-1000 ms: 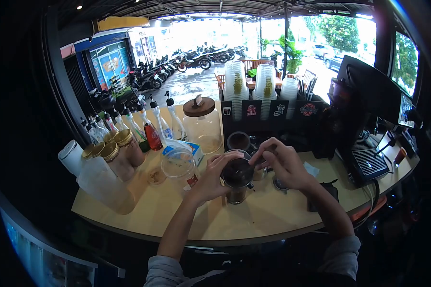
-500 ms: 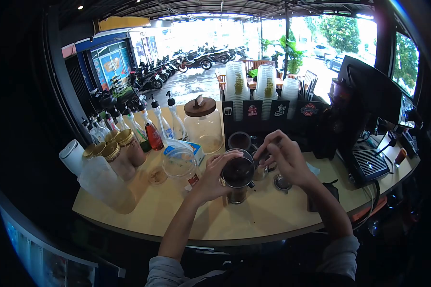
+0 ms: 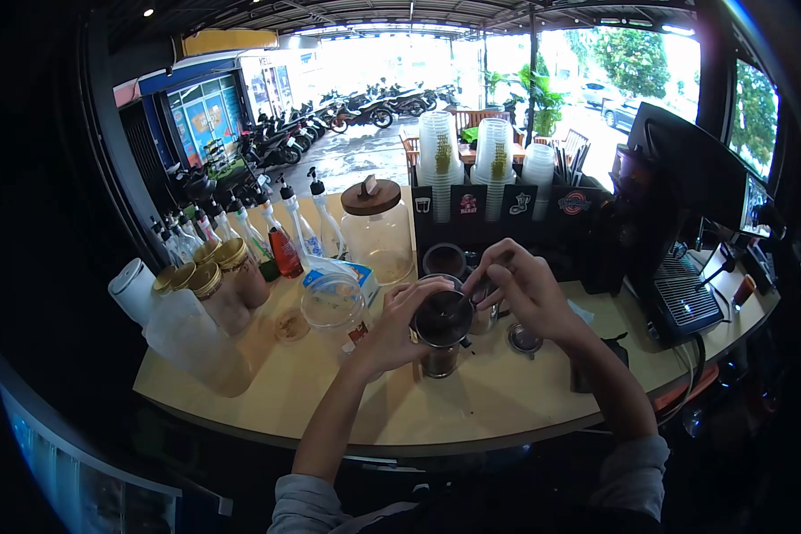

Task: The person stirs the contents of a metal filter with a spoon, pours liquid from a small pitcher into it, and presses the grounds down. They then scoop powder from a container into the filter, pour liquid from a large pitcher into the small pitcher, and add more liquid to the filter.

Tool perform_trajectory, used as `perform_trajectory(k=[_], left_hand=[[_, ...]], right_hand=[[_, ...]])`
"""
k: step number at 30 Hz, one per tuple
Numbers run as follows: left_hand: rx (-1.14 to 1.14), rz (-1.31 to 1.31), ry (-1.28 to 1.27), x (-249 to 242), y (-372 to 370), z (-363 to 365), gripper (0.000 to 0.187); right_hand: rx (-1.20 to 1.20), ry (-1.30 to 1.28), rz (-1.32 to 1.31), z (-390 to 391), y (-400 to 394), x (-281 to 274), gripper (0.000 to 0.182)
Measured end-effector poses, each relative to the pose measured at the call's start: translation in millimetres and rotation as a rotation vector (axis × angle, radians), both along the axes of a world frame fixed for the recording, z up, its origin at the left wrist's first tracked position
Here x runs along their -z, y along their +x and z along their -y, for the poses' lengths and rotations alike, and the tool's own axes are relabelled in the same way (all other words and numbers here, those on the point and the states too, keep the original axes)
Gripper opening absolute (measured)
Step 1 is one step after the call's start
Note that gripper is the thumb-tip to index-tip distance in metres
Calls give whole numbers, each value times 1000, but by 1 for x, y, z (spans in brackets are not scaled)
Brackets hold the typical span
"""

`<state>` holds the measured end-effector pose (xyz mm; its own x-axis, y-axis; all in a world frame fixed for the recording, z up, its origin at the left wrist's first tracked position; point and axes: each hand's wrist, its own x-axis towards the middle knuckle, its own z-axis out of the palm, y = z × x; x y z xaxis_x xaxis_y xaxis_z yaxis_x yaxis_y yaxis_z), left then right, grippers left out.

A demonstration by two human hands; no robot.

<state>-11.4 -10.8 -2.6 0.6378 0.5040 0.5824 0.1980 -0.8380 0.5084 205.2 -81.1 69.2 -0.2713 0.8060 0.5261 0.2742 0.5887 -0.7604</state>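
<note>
A clear glass container (image 3: 440, 360) with dark contents stands upright on the counter in front of me. My left hand (image 3: 399, 327) is wrapped around its upper side, with fingers over the rim. At the right of that rim, my right hand (image 3: 527, 292) has its fingers pinched together. Something thin and greyish shows at the fingertips, too small to name. Just behind, partly hidden by my right hand, is a metal pitcher (image 3: 485, 319). Farther back stands another dark-filled cup (image 3: 445, 259). A round metal piece (image 3: 524, 338) lies to the right.
An empty clear plastic tub (image 3: 334, 307) and a wooden-lidded jar (image 3: 376, 236) stand left of my hands. Pump bottles (image 3: 285, 254), gold-lidded jars (image 3: 231, 267) and a frosted jug (image 3: 196, 338) line the left. Stacked plastic cups (image 3: 494, 156) rise behind; a machine (image 3: 685, 298) sits right.
My right hand has come slightly lower and left, its fingers now pinched closer at the container's rim. My left hand keeps its hold on the container.
</note>
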Motion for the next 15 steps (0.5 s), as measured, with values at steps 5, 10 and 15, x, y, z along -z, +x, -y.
perform_trajectory(k=[5,10,15], left_hand=[[12,-27,54,-5,-1,0,80],[-18,-50,100,0,0,-2,74],[-21,-100,90,5,0,-3,68]], right_hand=[[-94,13,192,-6,-3,-24,12],[-174,49,330,-17,-19,-30,10],[-154,164,353,-22,-28,-27,12]])
